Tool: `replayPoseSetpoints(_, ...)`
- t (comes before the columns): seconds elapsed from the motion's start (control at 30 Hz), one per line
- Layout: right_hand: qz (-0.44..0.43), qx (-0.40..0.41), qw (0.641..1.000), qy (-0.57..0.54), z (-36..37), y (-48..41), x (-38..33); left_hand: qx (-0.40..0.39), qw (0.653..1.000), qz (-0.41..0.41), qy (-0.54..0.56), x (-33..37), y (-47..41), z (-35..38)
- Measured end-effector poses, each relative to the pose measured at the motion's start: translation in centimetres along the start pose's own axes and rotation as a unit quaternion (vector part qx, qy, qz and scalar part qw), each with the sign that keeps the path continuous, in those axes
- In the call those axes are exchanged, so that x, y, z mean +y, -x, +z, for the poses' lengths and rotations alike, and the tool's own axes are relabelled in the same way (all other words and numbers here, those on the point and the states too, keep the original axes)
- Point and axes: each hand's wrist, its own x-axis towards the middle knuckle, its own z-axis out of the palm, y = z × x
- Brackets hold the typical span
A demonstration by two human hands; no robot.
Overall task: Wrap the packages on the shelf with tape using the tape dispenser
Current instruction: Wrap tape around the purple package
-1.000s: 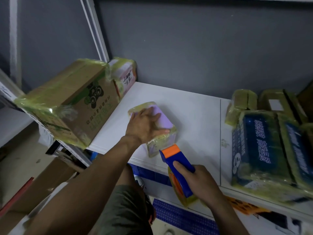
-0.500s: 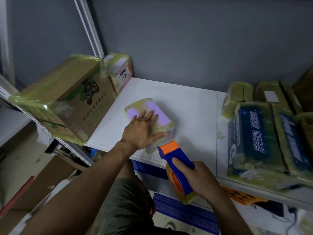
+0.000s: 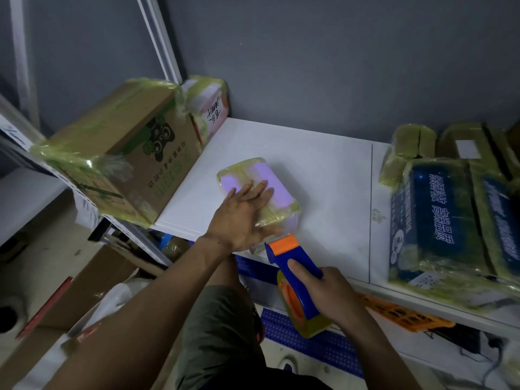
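A small purple package [image 3: 270, 182], partly wound in yellowish tape, lies on the white shelf [image 3: 323, 170] near its front edge. My left hand [image 3: 242, 212] lies flat on top of it, fingers straight and spread. My right hand [image 3: 323, 288] grips the handle of the blue and orange tape dispenser [image 3: 295, 274]. The dispenser's orange head touches the package's near end at the shelf's front edge, and its tape roll hangs below the shelf level.
A taped cardboard box [image 3: 118, 147] and a pink taped package [image 3: 209, 108] stand at the shelf's left end. Several taped packages, including blue ones [image 3: 430, 215], crowd the right side. A grey wall backs the shelf. Boxes and clutter lie on the floor below.
My left hand has slid back toward the package's near end with its fingers flattened. The dispenser's head has come up against the package's near end.
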Motion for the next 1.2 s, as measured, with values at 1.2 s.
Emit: replayPoseSetpoints(1.2, 0.009, 0.030, 0.999, 0.025, 0.7, -1.0, -1.0, 0.030, 1.000, 0.001, 0.006, 0.0, 1.2, 1.5)
